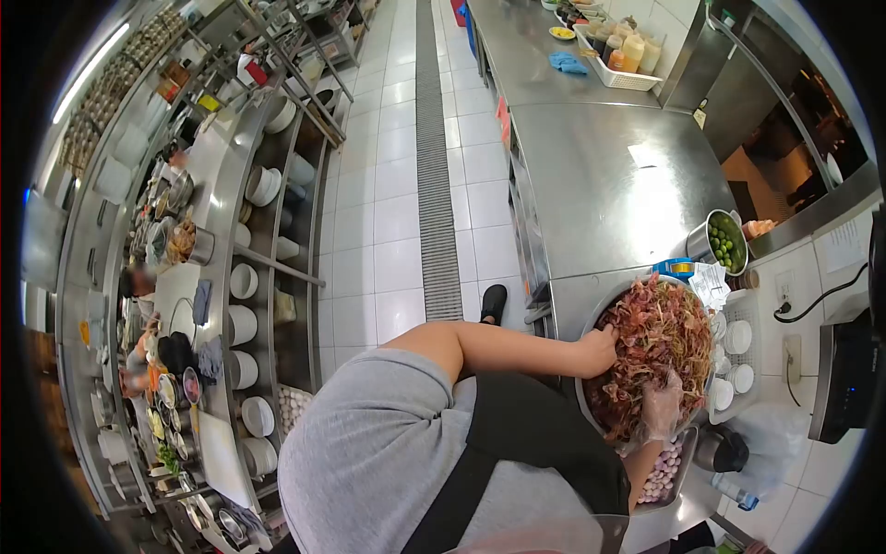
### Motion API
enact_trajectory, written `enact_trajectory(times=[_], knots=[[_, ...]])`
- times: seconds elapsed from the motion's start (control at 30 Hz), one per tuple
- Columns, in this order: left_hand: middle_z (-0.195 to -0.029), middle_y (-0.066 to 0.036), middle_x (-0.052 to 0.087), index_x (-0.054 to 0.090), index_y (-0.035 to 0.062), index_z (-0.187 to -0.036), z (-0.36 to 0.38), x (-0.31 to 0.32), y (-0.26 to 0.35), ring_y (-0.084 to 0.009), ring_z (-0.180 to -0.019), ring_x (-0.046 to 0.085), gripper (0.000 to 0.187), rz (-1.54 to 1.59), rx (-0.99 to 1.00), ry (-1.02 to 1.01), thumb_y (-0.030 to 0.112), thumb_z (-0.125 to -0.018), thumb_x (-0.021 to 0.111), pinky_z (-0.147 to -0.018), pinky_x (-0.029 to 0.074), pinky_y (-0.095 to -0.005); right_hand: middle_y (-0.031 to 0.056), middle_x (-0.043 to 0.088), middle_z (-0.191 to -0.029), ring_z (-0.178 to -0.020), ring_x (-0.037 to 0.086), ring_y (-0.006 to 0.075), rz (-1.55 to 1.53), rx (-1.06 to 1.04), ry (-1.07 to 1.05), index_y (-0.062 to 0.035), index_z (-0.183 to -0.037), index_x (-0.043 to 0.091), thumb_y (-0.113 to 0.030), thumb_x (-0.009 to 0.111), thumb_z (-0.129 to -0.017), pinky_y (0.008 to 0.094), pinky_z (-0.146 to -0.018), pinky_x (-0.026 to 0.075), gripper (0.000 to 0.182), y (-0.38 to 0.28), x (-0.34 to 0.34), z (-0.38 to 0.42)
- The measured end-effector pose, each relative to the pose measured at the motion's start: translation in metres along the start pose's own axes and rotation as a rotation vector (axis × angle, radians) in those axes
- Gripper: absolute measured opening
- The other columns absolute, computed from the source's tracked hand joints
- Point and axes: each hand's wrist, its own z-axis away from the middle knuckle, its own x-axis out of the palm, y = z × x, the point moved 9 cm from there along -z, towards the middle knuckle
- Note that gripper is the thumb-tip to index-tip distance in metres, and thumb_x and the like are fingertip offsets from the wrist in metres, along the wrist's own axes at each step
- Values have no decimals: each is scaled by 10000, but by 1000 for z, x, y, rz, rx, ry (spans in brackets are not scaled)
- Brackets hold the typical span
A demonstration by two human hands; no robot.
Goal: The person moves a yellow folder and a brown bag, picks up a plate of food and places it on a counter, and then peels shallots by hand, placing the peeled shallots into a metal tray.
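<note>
A large round metal bowl (585, 399) holds a heap of reddish-brown and pale shredded food (657, 328). My left hand (598, 353) is bare and closed over the bowl's left rim. In a clear plastic glove, my right hand (662, 406) is on the near part of the heap, its fingers curled into the shreds and partly hidden by them. Just below the bowl, a metal tray (684, 469) contains small pinkish-white bulbs (661, 475).
Beyond the bowl are a blue tape dispenser (675, 268) and a pot of green fruit (725, 242). White cups (737, 337) stand to the right, with a bottle (736, 490) below. Shelves of bowls (243, 325) and co-workers' arms (143, 355) are at left.
</note>
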Motion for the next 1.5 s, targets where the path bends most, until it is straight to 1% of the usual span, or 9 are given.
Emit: enact_trajectory(times=[0.27,0.43,0.63,0.9,1.0,1.17,1.2,1.33,1.5], knots=[[-1135,-253,601,747,-27,-939,7,5,15,-344,-1036,567,255,30,58,-64,149,-793,632,-685,548,-402,193,623,-1194,-1111,581,382,6,-7,75,-103,-1155,668,-190,633,-782,439,-968,456,385,3,-3,4],[-968,-258,690,715,-68,-895,7,16,44,-413,-902,677,205,112,331,-371,70,-754,660,-728,570,-460,146,600,-1255,-1060,618,343,58,-104,-160,-102,-1224,640,-112,697,-788,422,-938,488,440,-13,-3,2],[-876,-218,717,714,-35,-856,4,-15,28,-359,-864,716,157,256,202,-225,48,-729,674,-739,578,-454,32,620,-1182,-961,579,107,-454,41,-258,-44,-1241,636,133,744,-704,254,-865,502,576,-19,-15,15],[-900,-152,729,745,37,-834,-1,-38,11,-305,-876,719,114,211,-31,-69,54,-773,650,-698,587,-391,33,612,-1053,-926,589,123,-554,21,-163,-45,-1264,624,69,720,-803,250,-803,507,484,-30,-34,18],[-999,-236,690,737,-3,-848,-2,-67,7,-326,-833,715,140,147,-49,3,65,-776,639,-669,588,-397,49,600,-1052,-840,597,121,-591,92,-171,-50,-1275,620,16,719,-841,243,-714,520,449,-19,-31,18],[-1003,-261,637,660,-133,-1004,-25,-62,-11,-343,-985,650,305,-430,-160,273,67,-774,636,-765,568,-340,71,594,-1066,-746,588,112,-658,108,-183,-52,-1280,619,-23,722,-865,243,-641,522,428,-13,-24,16],[-1101,-306,593,540,-185,-1169,-33,-48,-26,-383,-1064,593,521,-91,-251,223,36,-718,677,-904,523,-393,65,595,-1055,-773,587,116,-655,115,-185,-51,-1277,621,-18,722,-863,244,-663,517,428,-10,-21,16],[-1246,-348,478,296,-217,-1335,-38,-23,-43,-461,-1176,492,809,471,-309,129,-23,-661,698,-974,478,-454,52,600,-1025,-873,577,130,-514,40,-160,-49,-1268,629,-15,723,-858,258,-757,497,422,-3,-14,14],[-1310,-316,450,214,-140,-1429,-46,-2,-55,-461,-1248,460,852,506,-340,206,-68,-708,663,-1046,443,-467,60,612,-1025,-925,576,158,-554,-5,-114,-48,-1244,644,-58,747,-838,289,-826,485,419,5,-2,14]])
